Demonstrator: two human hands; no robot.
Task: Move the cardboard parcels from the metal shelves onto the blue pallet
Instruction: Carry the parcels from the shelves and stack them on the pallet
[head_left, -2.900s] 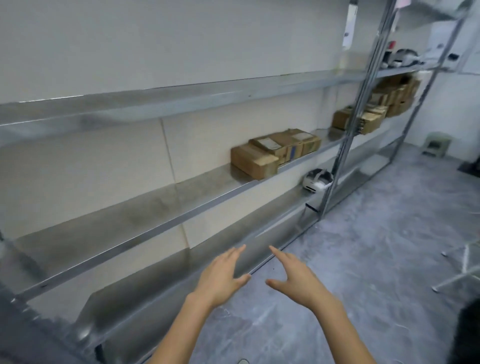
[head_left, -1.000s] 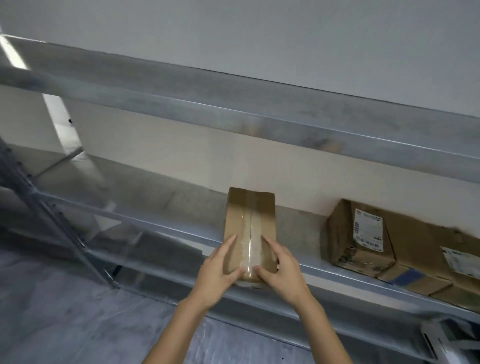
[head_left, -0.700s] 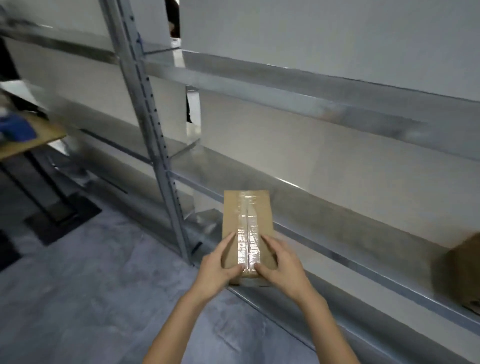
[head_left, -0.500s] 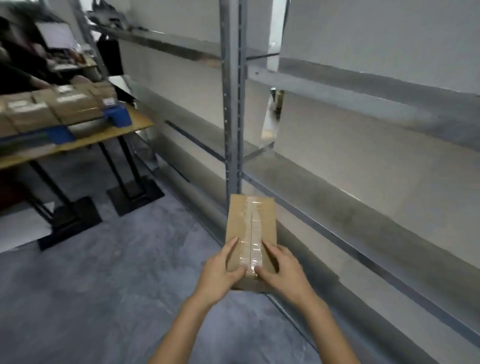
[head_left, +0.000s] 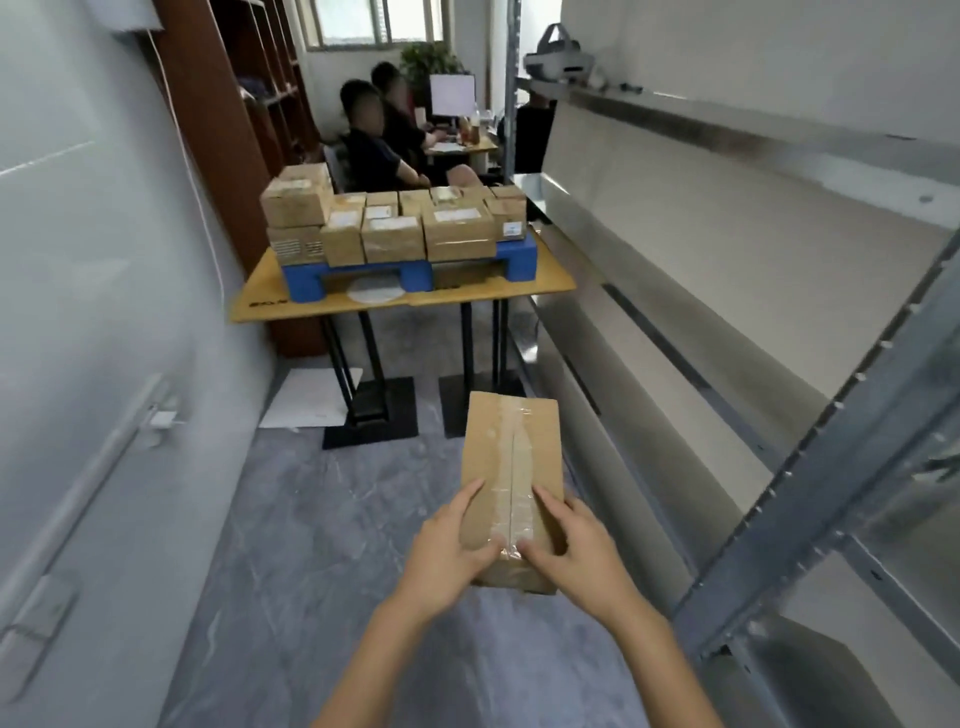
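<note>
Cardboard fills the near middle of the view: a brown parcel (head_left: 543, 457) is carried lengthwise in the air above the grey floor (head_left: 311, 545), a strip of clear tape (head_left: 511, 467) running along the seam of its top face; the left hand (head_left: 449, 553) grasps its near left corner, thumb laid on top beside the tape and fingers curled underneath, out of sight; the right hand (head_left: 582, 551) grasps the near right corner the same way, so the two thumbs almost meet at the tape. Just to the right stand the metal shelves (head_left: 727, 249), a perforated upright (head_left: 831, 467) slanting across the near corner and the boards running away toward the far end, where a white headset (head_left: 558, 57) sits on the top board. Well ahead of the parcel is a wooden-topped table (head_left: 540, 286) on black legs with flat black bases (head_left: 374, 415); a white sheet (head_left: 306, 400) lies on the floor beside the left base. On the table rests the blue pallet (head_left: 306, 278), a white disc (head_left: 374, 291) showing in the gap beneath it; packed boxes (head_left: 452, 236) cover its top side by side, many with white labels, one stacked on another at the left end. At the left a brown bookcase (head_left: 234, 104) stands against the grey wall (head_left: 78, 260); behind the table two seated people (head_left: 371, 150) in dark clothes face a desk with a monitor (head_left: 452, 93); a potted plant (head_left: 431, 57) stands beyond them.
</note>
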